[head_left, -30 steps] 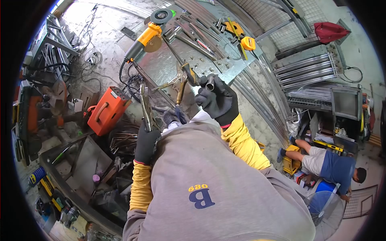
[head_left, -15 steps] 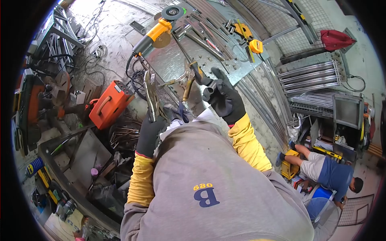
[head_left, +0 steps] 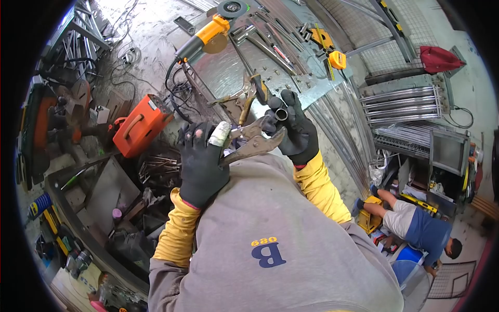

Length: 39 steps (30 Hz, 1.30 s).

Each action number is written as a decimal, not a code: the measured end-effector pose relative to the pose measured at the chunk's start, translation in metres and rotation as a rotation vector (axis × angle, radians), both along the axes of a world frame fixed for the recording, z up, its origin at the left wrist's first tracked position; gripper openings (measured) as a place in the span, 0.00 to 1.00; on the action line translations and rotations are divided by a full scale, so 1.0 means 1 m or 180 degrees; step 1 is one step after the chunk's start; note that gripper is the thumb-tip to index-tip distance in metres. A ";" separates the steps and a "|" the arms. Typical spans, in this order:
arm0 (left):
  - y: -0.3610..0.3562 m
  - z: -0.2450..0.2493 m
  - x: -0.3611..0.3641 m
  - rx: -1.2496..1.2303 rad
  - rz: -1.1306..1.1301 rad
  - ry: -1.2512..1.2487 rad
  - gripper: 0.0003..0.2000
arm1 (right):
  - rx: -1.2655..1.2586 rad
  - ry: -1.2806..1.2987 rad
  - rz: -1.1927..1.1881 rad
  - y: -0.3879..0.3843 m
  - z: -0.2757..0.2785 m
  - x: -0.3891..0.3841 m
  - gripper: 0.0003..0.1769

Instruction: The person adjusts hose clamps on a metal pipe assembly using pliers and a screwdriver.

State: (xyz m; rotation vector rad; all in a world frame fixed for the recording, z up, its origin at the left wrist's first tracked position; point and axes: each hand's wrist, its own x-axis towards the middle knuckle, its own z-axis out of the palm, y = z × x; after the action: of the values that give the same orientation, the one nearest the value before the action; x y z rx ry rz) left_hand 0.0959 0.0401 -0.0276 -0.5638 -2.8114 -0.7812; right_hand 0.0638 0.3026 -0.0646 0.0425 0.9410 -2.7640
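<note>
My left hand, in a black glove with white tape on one finger, is closed around locking pliers. The pliers lie crosswise in front of my shirt, jaws pointing right toward my other hand. In my right hand, also gloved in black, a short metal tube is gripped between fingers and thumb, its round end facing up. The plier jaws overlap the right fingers just below the tube. Beyond the hands, a tool with a tan handle lies at the near edge of the metal-topped table.
An angle grinder lies on the table's far left, near steel rods and a yellow tape measure. An orange machine stands left. Long metal bars run along the right. A person crouches at lower right.
The locking pliers have swung from upright at the left to crosswise, their jaws now close to the tube. My left hand has turned back-up; my right hand has tilted the tube upward.
</note>
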 end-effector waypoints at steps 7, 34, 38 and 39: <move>-0.004 -0.008 -0.013 -0.0101 0.0001 0.0236 0.37 | 0.2027 0.0978 -0.0213 -0.002 0.023 0.004 0.24; -0.006 -0.013 -0.029 -0.0197 -0.0204 0.0636 0.30 | 0.1652 0.0103 0.0268 0.013 0.007 0.011 0.31; -0.007 -0.014 -0.030 -0.0159 -0.0216 0.0665 0.30 | -0.0048 -0.0685 0.0491 0.015 0.002 0.007 0.30; -0.008 -0.014 -0.030 -0.0167 -0.0248 0.0614 0.31 | -0.0047 -0.0688 0.0493 0.013 0.007 0.007 0.30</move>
State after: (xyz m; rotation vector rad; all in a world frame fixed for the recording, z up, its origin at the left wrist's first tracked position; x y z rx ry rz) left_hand 0.0655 0.0324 -0.0419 -0.7200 -2.6529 -0.6310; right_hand 0.0712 0.3158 -0.0572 0.2498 0.8306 -2.5617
